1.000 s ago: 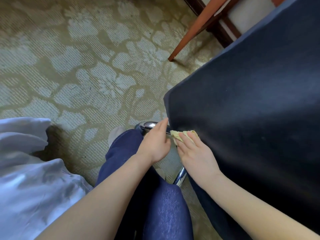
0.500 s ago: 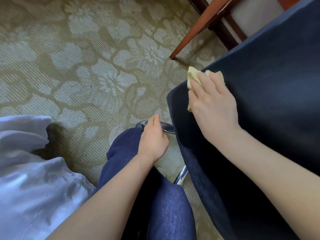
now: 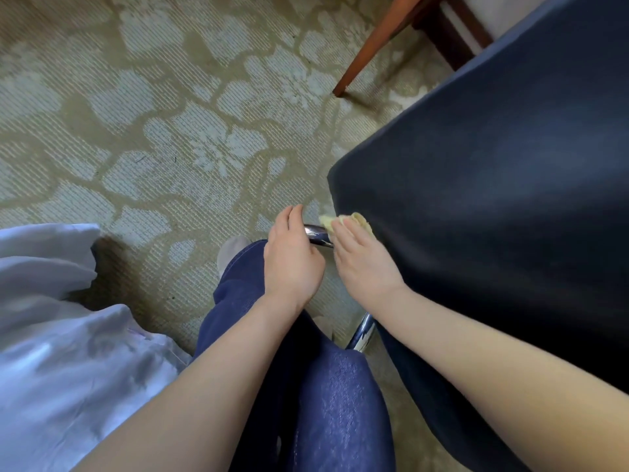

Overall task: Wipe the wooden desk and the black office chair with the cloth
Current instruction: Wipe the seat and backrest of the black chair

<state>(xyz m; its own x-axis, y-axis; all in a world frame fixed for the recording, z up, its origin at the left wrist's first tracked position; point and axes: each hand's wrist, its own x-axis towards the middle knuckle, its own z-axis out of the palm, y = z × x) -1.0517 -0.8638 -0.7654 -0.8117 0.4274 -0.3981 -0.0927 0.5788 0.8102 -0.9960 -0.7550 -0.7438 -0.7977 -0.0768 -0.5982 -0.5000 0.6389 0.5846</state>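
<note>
The black office chair fills the right side, its padded surface slanting down to a lower left corner. My right hand presses a small yellow cloth flat against that corner, and its fingers cover most of the cloth. To its left, my left hand rests on a chrome leg of the chair base, fingers fairly straight. A slanted wooden leg stands on the carpet at the top right.
Patterned olive carpet covers the floor. My knee in blue jeans is beneath my arms, and white fabric lies at the lower left. A second chrome leg shows under the chair's edge.
My right hand swept the cloth up the chair's left edge, then back down to the lower corner. My left hand stayed on the chrome leg.
</note>
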